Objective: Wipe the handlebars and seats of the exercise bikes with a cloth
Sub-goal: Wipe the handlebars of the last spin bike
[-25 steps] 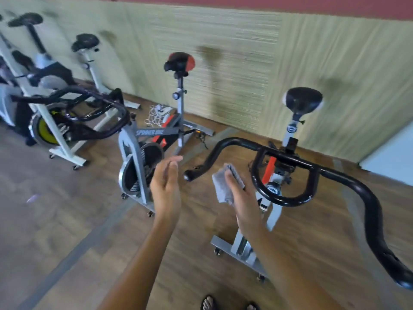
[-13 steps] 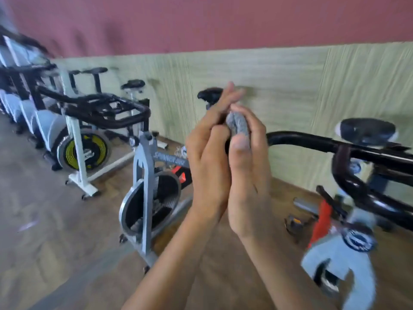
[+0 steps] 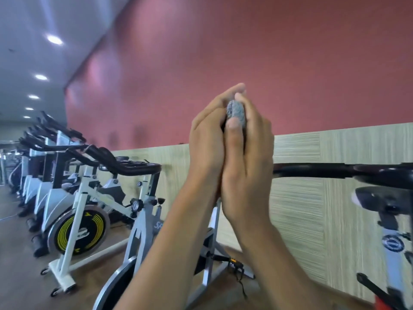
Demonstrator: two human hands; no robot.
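1. The right hand (image 3: 248, 166) wraps thumb and fingers round the balled grey cloth (image 3: 235, 111). The left hand (image 3: 206, 151) presses flat against it, fingers nearly straight, palms together.
2. Behind them a black handlebar (image 3: 335, 172) runs right. Its near end is hidden by the right hand, its far end cut off by the frame. The seat (image 3: 377, 200) below is blurred.
3. Open floor (image 3: 13, 253) lies left of the grey bike (image 3: 143, 229) and the row of bikes (image 3: 73, 220).
4. Compared with half a second ago, the hands are higher and the ceiling (image 3: 33, 41) shows.

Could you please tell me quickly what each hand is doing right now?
Left hand: open, fingers pressed flat against the cloth.
Right hand: closed, thumb pinching the cloth.
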